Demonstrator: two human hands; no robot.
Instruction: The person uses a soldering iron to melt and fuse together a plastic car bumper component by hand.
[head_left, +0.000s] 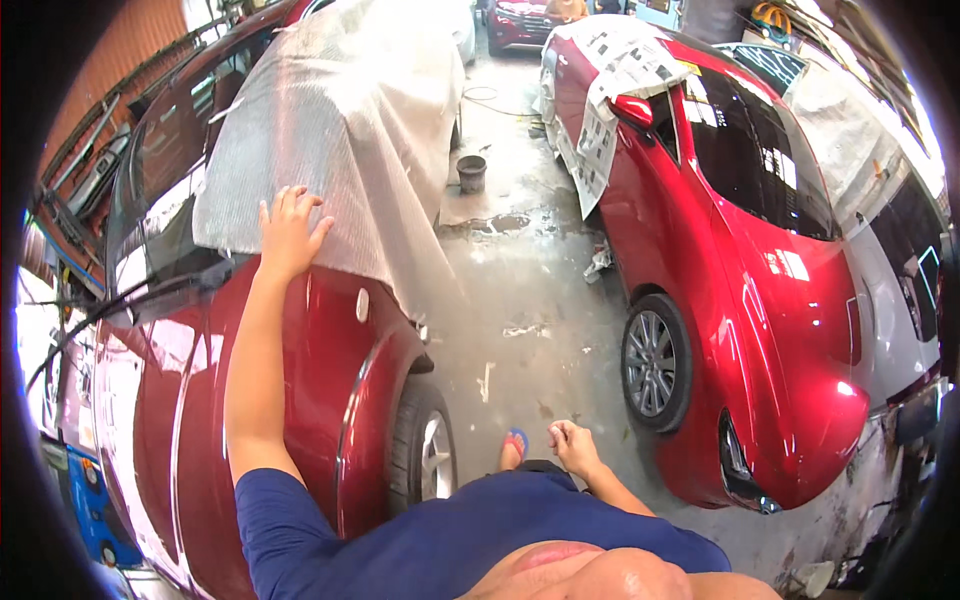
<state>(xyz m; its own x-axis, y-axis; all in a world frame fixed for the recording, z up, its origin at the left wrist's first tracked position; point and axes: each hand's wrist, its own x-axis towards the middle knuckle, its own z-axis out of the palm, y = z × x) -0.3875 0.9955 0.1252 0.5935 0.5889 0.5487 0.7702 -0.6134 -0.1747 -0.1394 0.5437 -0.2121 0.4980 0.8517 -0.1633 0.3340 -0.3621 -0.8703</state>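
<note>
My left hand [290, 235] reaches out over the dark red car on the left, its fingers loosely spread. It is at the lower part of a pale striped cover sheet [345, 165] draped over that car; I cannot tell whether it touches the sheet. Below the sheet's edge the glossy red hood [320, 335] is bare, with a black wiper arm [150, 295] near the windscreen. My right hand [572, 445] hangs low near my waist, above the concrete floor [520, 345]. Its fingers are curled together, and whatever they hold, if anything, is hidden.
A bright red car [700, 260] stands to the right, with printed paper sheets [620, 65] over its rear part. Between the cars a dark bucket [471, 174] sits on the floor, near a thin cable [482, 93]. Another red car [520, 28] is farther back.
</note>
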